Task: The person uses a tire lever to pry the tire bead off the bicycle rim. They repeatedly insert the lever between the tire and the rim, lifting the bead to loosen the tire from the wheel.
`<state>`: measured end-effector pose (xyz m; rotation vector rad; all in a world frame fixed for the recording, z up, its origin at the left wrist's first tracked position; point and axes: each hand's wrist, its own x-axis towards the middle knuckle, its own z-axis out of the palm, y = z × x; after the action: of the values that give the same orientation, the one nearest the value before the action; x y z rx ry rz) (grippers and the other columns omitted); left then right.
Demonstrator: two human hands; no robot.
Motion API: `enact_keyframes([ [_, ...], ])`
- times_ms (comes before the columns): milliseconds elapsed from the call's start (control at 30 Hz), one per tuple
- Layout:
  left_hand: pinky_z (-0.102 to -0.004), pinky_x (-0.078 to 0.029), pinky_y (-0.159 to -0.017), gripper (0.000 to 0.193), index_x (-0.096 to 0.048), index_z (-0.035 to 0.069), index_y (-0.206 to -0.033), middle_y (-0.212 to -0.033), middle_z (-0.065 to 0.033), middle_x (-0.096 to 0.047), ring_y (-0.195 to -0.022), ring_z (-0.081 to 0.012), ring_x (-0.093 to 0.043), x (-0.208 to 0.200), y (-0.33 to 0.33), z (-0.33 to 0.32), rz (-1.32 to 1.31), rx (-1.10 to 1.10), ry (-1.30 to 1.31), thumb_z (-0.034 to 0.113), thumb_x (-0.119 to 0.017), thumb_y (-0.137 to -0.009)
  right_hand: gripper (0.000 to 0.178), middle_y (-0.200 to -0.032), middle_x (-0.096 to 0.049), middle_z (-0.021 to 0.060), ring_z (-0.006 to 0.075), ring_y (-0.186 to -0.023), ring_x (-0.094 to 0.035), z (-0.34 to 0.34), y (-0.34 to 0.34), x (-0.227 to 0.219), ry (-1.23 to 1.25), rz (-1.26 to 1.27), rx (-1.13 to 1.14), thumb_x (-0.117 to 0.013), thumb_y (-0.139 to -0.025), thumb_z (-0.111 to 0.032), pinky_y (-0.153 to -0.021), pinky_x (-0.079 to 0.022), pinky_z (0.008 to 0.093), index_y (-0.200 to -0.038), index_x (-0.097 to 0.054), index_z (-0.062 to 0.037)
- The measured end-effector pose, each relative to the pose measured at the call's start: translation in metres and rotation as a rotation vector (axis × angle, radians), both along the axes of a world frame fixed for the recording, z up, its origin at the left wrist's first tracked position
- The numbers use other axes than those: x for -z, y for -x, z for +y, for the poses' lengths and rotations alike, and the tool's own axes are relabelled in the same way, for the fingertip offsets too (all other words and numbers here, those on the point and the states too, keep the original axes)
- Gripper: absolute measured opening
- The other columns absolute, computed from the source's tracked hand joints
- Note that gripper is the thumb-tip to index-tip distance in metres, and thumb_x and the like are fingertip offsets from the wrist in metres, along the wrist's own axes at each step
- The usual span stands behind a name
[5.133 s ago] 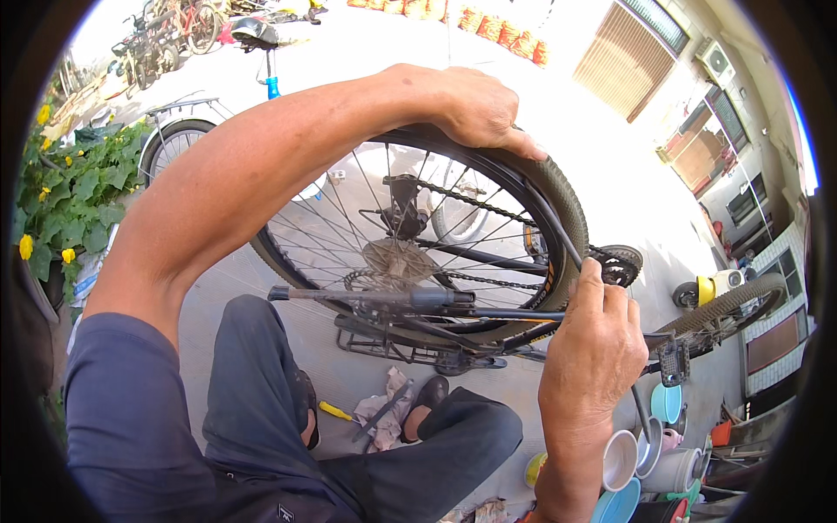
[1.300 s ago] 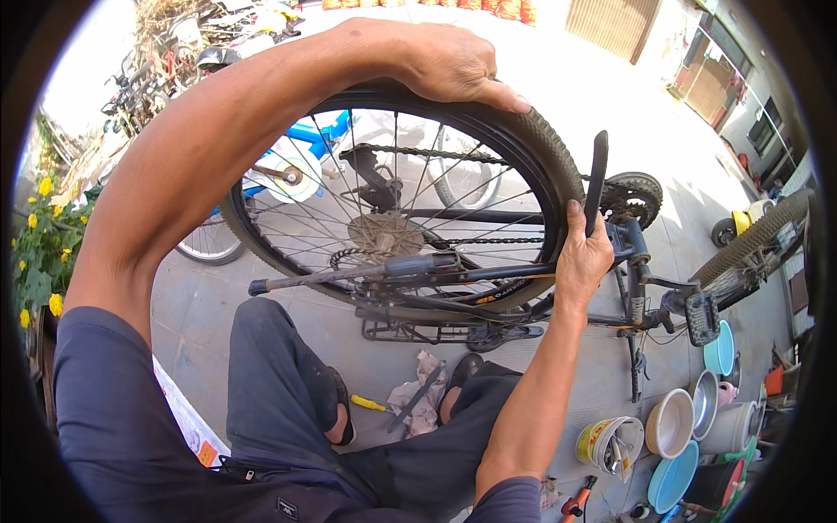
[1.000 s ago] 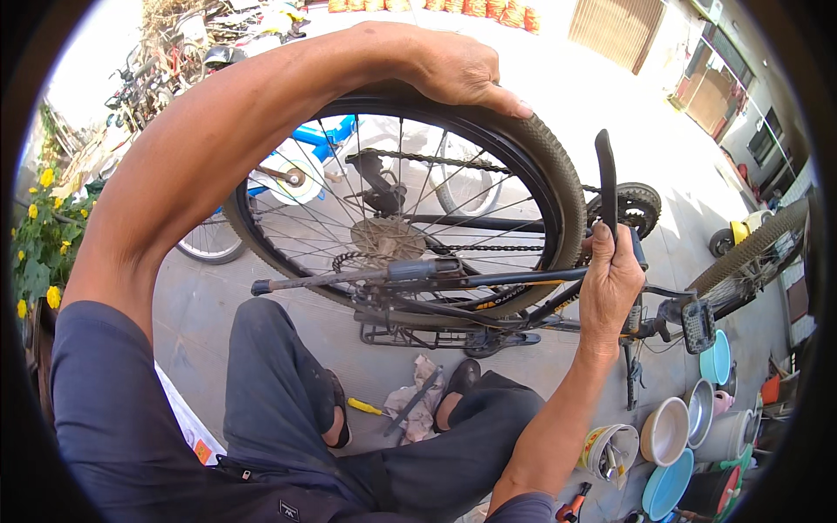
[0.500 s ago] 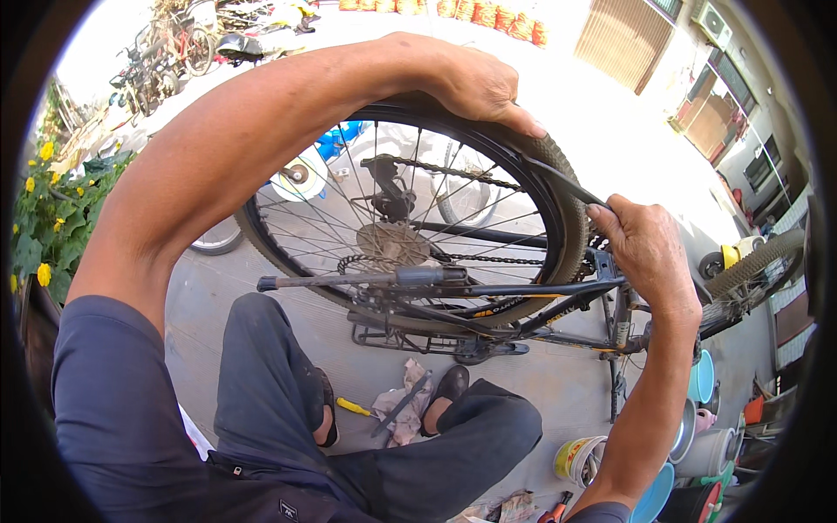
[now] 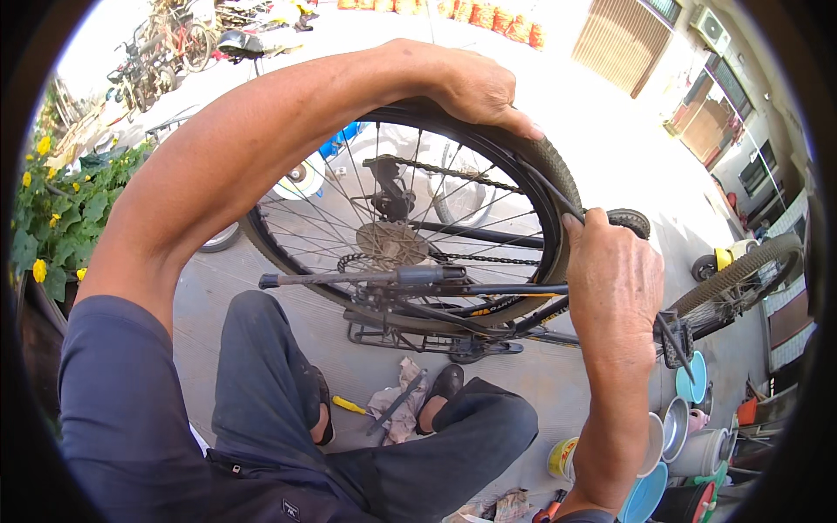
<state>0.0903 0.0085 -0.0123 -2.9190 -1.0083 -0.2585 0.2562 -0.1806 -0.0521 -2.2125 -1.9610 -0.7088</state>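
Observation:
Over the top of the black bicycle tyre point(image 5: 554, 166) my left hand point(image 5: 484, 89) is wrapped, its thumb pressing on the sidewall. My right hand point(image 5: 615, 275) is closed round a dark, flat tyre lever point(image 5: 549, 188), whose far end lies at the gap between tyre and rim. The spoked wheel point(image 5: 389, 242) is still mounted in the dark bicycle frame point(image 5: 488, 235), with chain and derailleur point(image 5: 390, 193) showing through the spokes. My right hand hides part of the frame behind it.
Between my feet lie a cloth point(image 5: 406, 394) with a dark flat bar on it and a yellow-handled tool point(image 5: 349, 405). Basins point(image 5: 647, 493) and a yellow-white bucket point(image 5: 563, 458) stand at lower right. The bicycle's other wheel point(image 5: 741, 272) reaches right; flowering plants point(image 5: 83, 205) are left.
My right hand has moved left and slightly down, bringing the tyre lever closer against the wheel. My left hand keeps its place on the tyre.

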Motion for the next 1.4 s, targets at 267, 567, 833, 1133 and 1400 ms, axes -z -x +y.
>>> enact_keyframes([
  [267,-0.0461,-0.053,-0.074,0.089,-0.076,0.0,-0.078,-0.074,-0.0227,-0.069,-0.075,-0.0361,-0.068,-0.003,0.004,-0.005,-0.042,-0.052,-0.021,0.083,-0.047,-0.084,0.027,-0.087,-0.063,0.0131,0.0324,-0.079,-0.066,-0.011,0.033,0.082,-0.36,0.407,0.027,-0.057,-0.101,-0.021,-0.064,-0.054,0.0443,-0.118,-0.059,-0.0008],
  [567,-0.0468,-0.053,-0.078,0.089,-0.077,0.003,-0.085,-0.08,-0.0202,-0.072,-0.083,-0.0365,-0.07,-0.001,0.001,-0.021,-0.011,-0.073,-0.116,0.085,-0.042,-0.086,0.027,-0.082,-0.066,0.0076,0.0135,-0.07,-0.058,0.021,0.089,0.165,-0.57,1.623,-0.281,-0.061,-0.1,-0.01,-0.065,-0.051,0.0317,-0.123,-0.059,0.0045],
  [833,-0.0481,-0.052,-0.085,0.084,-0.076,0.007,-0.102,-0.095,-0.0209,-0.072,-0.097,-0.0362,-0.069,0.004,0.021,-0.025,-0.077,-0.095,-0.103,0.081,-0.041,-0.089,0.027,-0.083,-0.065,0.0027,0.0078,-0.07,-0.056,-0.004,0.112,0.204,-0.582,1.44,-0.414,-0.067,-0.097,-0.01,-0.063,-0.047,0.0242,-0.12,-0.062,0.003],
  [1133,-0.0352,-0.045,-0.099,0.063,-0.056,0.006,-0.136,-0.117,-0.0158,-0.065,-0.108,-0.0254,-0.061,0.039,0.163,-0.012,-0.427,-0.233,-0.114,0.057,-0.04,-0.103,0.014,-0.073,-0.051,-0.0056,0.0009,-0.057,-0.043,0.005,0.059,0.218,-0.691,1.911,-0.211,-0.065,-0.099,-0.016,-0.047,-0.034,0.0177,-0.102,-0.062,-0.0022],
  [1400,-0.0383,-0.041,-0.104,0.086,-0.055,-0.001,-0.135,-0.122,-0.0206,-0.061,-0.118,-0.03,-0.055,0.12,0.248,-0.03,-0.697,-0.426,0.135,0.074,-0.038,-0.096,0.027,-0.061,-0.042,-0.0037,0.0036,-0.043,-0.035,0.007,0.017,0.211,-0.713,2.095,0.07,-0.06,-0.102,-0.027,-0.035,-0.025,0.0219,-0.086,-0.052,-0.0068],
])
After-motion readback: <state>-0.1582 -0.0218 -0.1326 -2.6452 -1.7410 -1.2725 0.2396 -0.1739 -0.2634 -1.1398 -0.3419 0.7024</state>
